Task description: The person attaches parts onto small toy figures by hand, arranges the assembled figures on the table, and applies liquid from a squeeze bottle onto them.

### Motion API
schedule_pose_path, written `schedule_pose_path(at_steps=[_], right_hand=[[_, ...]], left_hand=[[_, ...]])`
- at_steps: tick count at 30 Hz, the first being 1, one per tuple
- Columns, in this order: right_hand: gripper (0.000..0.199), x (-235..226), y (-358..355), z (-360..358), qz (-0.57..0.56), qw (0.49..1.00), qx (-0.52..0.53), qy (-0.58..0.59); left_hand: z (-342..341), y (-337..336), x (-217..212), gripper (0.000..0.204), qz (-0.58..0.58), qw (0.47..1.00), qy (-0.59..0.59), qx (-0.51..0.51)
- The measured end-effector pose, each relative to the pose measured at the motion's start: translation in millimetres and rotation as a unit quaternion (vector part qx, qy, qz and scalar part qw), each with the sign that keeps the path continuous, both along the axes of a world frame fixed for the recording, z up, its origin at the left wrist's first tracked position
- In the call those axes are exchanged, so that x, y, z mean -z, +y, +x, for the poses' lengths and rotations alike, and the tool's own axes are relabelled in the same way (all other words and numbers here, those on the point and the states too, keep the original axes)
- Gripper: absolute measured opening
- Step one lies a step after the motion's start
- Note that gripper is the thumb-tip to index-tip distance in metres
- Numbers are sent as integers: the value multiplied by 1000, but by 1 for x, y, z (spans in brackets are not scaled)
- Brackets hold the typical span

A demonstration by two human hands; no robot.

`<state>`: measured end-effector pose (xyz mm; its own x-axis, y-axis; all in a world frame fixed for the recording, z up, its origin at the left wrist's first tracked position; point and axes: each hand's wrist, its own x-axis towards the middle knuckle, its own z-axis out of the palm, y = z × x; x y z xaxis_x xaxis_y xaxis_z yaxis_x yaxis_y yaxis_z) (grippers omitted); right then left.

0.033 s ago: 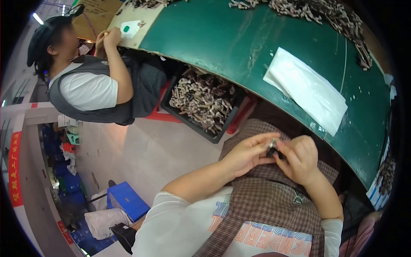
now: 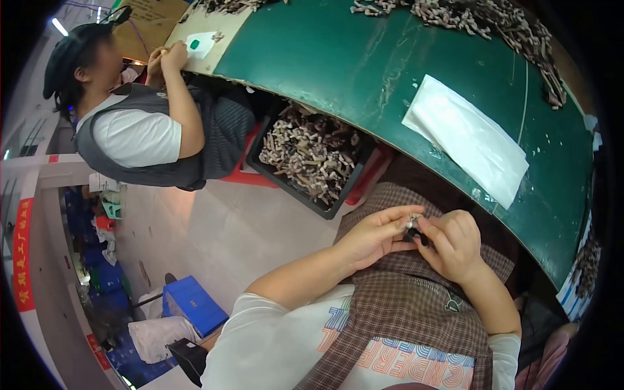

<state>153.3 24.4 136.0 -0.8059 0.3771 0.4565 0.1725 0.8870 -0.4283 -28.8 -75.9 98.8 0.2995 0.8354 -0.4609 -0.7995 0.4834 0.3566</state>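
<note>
My left hand (image 2: 376, 239) and my right hand (image 2: 456, 246) meet above my lap, near the edge of the green table (image 2: 312, 71). Between their fingertips is a small pale-and-black piece (image 2: 418, 235), partly covered by the fingers; its kind is unclear. The left fingers and thumb pinch it from one side. On the other side, the right thumb and curled fingers press against it. A folded white sheet (image 2: 468, 140) lies on the table just beyond my right hand.
A black tray (image 2: 313, 207) of knobbly pale and dark pieces (image 2: 305, 156) stands to my left, below the table edge. More such pieces (image 2: 474, 23) line the table's far side. A co-worker (image 2: 140, 123) sits farther left. A blue box (image 2: 194, 304) is on the floor.
The right fingers have shifted slightly on the small piece, and more of its dark part shows. The whole view has moved very slightly.
</note>
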Motion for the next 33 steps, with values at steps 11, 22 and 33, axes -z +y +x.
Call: schedule_pose_path(at_steps=[11,22,33], right_hand=[[42,4,-1,-6,-85,995,14,-45],[29,-4,5,-21,-122,992,30,-26],[28,-64,104,17,37,971,218,90]], left_hand=[[-158,-6,10,35,61,924,284,-248],[-241,-22,156,71,-80,422,902,-32],[-142,16,45,70,99,399,865,-289]])
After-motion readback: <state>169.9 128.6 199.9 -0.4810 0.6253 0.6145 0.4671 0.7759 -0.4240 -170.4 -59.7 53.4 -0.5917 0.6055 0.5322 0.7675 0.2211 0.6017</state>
